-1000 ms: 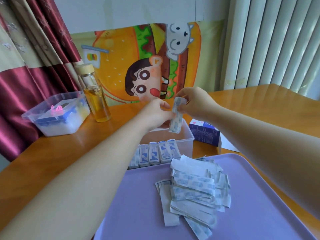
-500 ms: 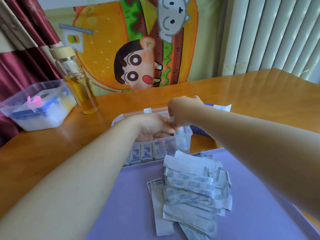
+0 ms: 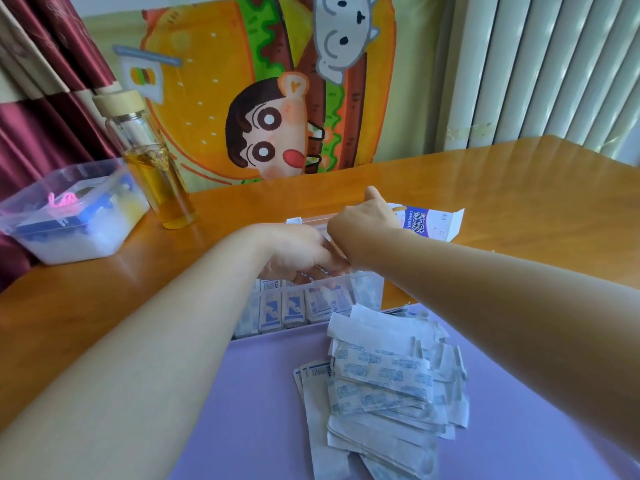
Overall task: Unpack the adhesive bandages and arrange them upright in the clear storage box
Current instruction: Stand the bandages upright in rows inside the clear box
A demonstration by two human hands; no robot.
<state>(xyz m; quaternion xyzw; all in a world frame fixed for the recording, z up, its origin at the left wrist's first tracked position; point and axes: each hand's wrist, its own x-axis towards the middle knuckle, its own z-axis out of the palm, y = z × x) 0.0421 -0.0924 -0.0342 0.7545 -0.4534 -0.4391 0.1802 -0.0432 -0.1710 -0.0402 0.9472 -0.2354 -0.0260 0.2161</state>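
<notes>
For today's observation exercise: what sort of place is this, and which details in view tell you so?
Probably a room in a home, not a clinic or shop. A cartoon cloth hangs behind the wooden table, a red curtain hangs beside it, and a drink bottle stands on the table.

We see both hands over the clear storage box (image 3: pixel 367 292) at 12 o'clock: our left hand (image 3: pixel 298 252) reaching in above upright bandages (image 3: pixel 294 308), our right hand (image 3: pixel 363 220) crossing above it. Loose bandages (image 3: pixel 381 386) lie on the purple tray (image 3: pixel 263 393) at 6 o'clock.
</notes>
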